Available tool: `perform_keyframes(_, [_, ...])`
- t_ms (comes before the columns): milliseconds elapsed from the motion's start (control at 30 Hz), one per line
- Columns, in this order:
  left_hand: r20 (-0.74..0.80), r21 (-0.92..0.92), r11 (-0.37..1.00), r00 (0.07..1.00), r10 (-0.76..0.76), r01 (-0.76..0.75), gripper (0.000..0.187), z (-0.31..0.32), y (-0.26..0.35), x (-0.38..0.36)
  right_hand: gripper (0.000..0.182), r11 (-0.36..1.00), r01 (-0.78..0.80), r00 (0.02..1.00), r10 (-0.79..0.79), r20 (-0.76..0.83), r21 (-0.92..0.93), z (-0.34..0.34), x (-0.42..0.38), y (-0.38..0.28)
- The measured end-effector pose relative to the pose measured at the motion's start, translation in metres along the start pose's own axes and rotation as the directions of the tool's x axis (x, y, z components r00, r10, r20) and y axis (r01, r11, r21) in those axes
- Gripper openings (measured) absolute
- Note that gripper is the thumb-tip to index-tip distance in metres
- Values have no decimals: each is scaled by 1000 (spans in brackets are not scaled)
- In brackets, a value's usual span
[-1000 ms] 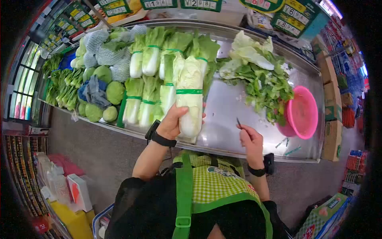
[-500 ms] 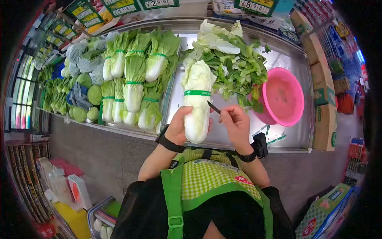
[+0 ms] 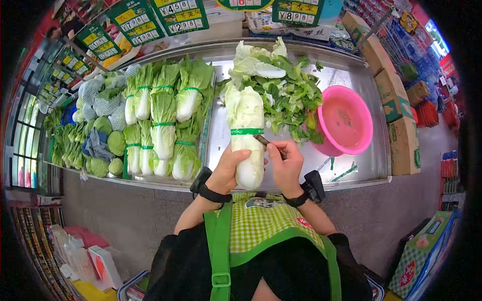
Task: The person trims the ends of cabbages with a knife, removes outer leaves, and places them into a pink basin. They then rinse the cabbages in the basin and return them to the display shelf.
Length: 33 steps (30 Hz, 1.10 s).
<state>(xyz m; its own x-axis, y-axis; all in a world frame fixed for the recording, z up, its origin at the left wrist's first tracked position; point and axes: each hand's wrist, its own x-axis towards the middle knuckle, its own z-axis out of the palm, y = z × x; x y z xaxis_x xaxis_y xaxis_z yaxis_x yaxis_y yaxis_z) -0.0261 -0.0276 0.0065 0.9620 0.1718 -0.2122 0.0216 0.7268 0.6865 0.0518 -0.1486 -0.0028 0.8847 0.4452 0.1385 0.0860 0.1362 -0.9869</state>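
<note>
Two hands at close quarters: left hand point(image 3: 225, 171) wrapped broadly round the lower half of a cabbage point(image 3: 246, 145), thumb across its front; right hand point(image 3: 287, 163) pinched tight on a knife point(image 3: 261, 140), blade just past the fingertips, apparently touching the right end of a green band point(image 3: 246, 131). Right of those fingers, loose strips point(image 3: 345, 171) on a tray point(image 3: 307, 156), near a pink basin point(image 3: 346, 96); leaves point(image 3: 293, 93) beyond; banded cabbages point(image 3: 163, 138) left of the left fingers. Possible mishap: blade slipping off the taut band, if pushed too hard, into cabbage or left fingertips just below. Legible well beyond the fingers: ¥4.58 and ¥2.98 on one sign point(image 3: 182, 15), ¥8.98 on a second sign point(image 3: 297, 11). White lettering on the band, too small to read surely.
</note>
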Motion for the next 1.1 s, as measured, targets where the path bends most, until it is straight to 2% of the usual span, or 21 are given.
perform_keyframes(100, [-19,-4,1000,1000,2,-2,56,8,-5,5,6,998,-43,995,47,-85,47,4,-2,1])
perform_keyframes(200, [-3,-5,1000,1000,-8,8,51,3,-12,5,7,996,55,993,-62,-97,-69,-4,3,10])
perform_keyframes(267, [-27,25,999,999,-45,45,50,-5,-15,7,8,925,143,973,-197,-121,-352,-15,4,11])
perform_keyframes(333, [-69,-77,995,995,-73,67,49,-13,-8,3,7,846,163,874,-362,-323,-508,-43,17,21])
perform_keyframes(367, [-113,-178,981,989,-98,77,47,-18,-3,1,7,895,177,842,-353,-407,-410,-71,29,39])
perform_keyframes(400, [-171,-137,990,984,-50,27,47,-28,-4,2,6,936,99,849,-256,-462,-336,-85,33,34])
perform_keyframes(433, [-177,-167,984,980,-89,60,47,-32,-1,2,7,937,165,867,-286,-407,-307,-89,35,35])
perform_keyframes(533, [-150,-55,996,986,-76,69,47,-25,1,5,22,980,82,974,-117,-194,-181,-59,22,17])
perform_keyframes(567, [-172,72,996,984,-36,49,45,-19,-1,7,28,989,58,993,-71,-89,-139,-46,18,15])
perform_keyframes(600, [-187,198,980,982,6,32,43,-15,-4,10,30,972,64,997,-71,-24,-227,-36,15,10])
perform_keyframes(633, [-181,201,979,984,-4,41,43,-11,-6,11,32,948,71,997,-61,42,-311,-27,13,6])
perform_keyframes(667, [-176,264,964,984,32,16,44,-7,-9,13,32,948,65,998,-57,33,-312,-17,13,7])
perform_keyframes(733, [-163,365,930,980,115,-48,51,-7,-16,14,29,981,169,986,-168,9,-92,-3,18,12])
perform_keyframes(767, [-163,367,929,981,110,-43,51,-6,-16,14,29,982,165,986,-166,4,-90,-6,18,15])
perform_keyframes(833, [-137,578,816,984,113,-13,64,-6,-17,16,17,932,241,971,-232,62,-271,-14,18,21])
perform_keyframes(867, [-139,576,818,984,110,-10,64,-6,-17,16,7,944,258,966,-254,47,-207,-16,18,21])
perform_keyframes(933, [-108,888,459,982,156,25,77,-9,-17,16,7,943,266,963,-271,2,-202,-23,17,11])
perform_keyframes(967, [-86,971,233,982,170,44,84,-10,-17,15,7,940,279,955,-292,-43,-195,-29,17,7])
perform_keyframes(1033, [24,1000,-15,997,78,-23,89,-11,-8,13,6,957,208,958,-241,-157,-201,-54,24,13])
perform_keyframes(1067, [34,997,66,999,-14,-33,87,-18,-7,13,6,968,178,945,-218,-242,-177,-70,28,20])
perform_keyframes(1100, [51,988,150,993,-103,-35,85,-29,-8,14,6,954,128,911,-221,-347,-273,-92,33,36])
